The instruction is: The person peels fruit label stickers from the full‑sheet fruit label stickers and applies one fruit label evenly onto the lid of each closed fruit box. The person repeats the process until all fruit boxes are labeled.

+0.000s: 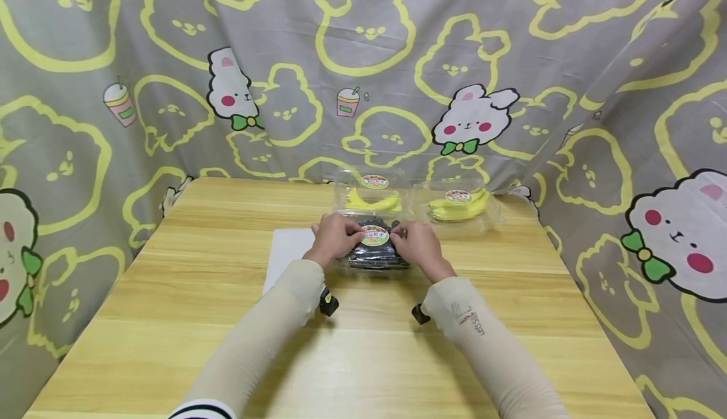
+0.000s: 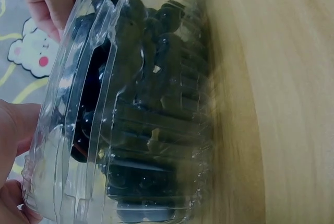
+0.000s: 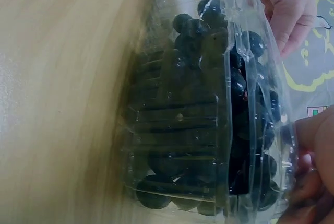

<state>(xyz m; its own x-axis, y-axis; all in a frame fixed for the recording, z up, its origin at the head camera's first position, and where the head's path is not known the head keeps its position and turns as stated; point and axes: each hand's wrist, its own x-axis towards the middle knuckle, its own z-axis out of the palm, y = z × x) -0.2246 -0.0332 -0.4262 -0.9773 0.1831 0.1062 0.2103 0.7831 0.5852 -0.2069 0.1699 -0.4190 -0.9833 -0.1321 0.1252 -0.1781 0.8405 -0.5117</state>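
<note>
A clear plastic clamshell box (image 1: 379, 260) of dark grapes (image 3: 201, 41) stands on the table in front of both hands. A round, colourful sticker (image 1: 375, 236) sits at the top of its lid. At the sticker's left edge, my left hand (image 1: 336, 237) pinches with thumb and finger. My right hand (image 1: 417, 242) does likewise at the right edge, its other fingers curled. Both wrist views look at the side of the box (image 2: 156, 109), with the fingers over its lid and the sticker's face hidden.
Two clear boxes of bananas stand behind, one at the centre (image 1: 372, 201) and one to the right (image 1: 460, 207), each with a round sticker. A white sheet (image 1: 286, 252) lies left of the grape box, partly under the left arm. A patterned curtain (image 1: 295, 47) closes off the table's (image 1: 363, 356) back.
</note>
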